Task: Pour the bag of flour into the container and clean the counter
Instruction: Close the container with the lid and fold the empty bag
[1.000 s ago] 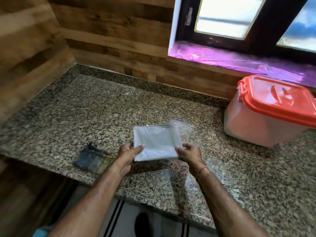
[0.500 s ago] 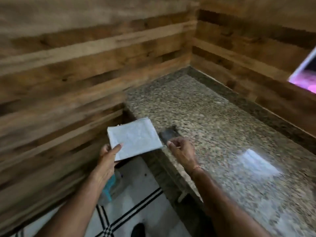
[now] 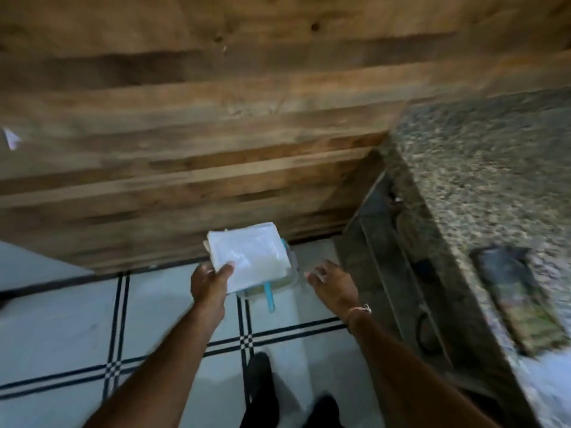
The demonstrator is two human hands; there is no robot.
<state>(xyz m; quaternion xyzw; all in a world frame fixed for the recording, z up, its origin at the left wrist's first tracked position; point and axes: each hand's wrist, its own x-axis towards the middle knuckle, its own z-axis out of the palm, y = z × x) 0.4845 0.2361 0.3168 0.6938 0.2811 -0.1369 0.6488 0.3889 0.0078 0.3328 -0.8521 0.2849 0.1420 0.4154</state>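
My left hand [image 3: 210,285] grips a folded, flat white flour bag [image 3: 250,257] by its near corner and holds it out over the floor, above a clear bin with a teal handle [image 3: 270,296] that stands against the wooden wall. To the right of the bag, my right hand [image 3: 332,281] hangs open with fingers spread and nothing in it. A dark folded cloth [image 3: 519,298] lies on the granite counter [image 3: 482,168] at the right. The container with the red lid is out of view.
A wooden plank wall [image 3: 216,118] fills the top and left. Below is a white tiled floor with black stripes [image 3: 123,335]. Under the counter sits a shelf rack [image 3: 398,273]. My dark shoes [image 3: 262,381] show at the bottom.
My view has swung left and down, away from the counter and the red-lidded container. My right hand let go of the bag; the left hand carried it off the counter and over the floor bin.
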